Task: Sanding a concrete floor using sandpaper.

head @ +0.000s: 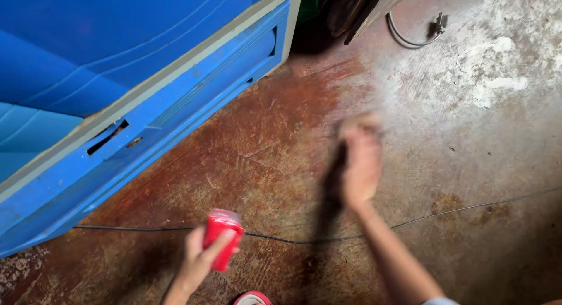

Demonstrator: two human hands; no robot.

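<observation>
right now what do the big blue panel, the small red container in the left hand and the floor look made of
Big blue panel: likely moulded plastic, smooth and semi-glossy, with ribbed curves. Small red container, held in the left hand: probably plastic or coated metal, matte red; too small to tell. Floor: looks like bare concrete, rust-brown stains, scratches, pale worn patches.

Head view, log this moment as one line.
left hand: holds red can | right hand: blurred, above floor | black cable: on floor

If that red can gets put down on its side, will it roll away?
Probably. The red can in the left hand looks round and smooth, so it should roll on the hard stained floor. The thin black cable might stop it. One hand grips it, so it seems light.
</observation>
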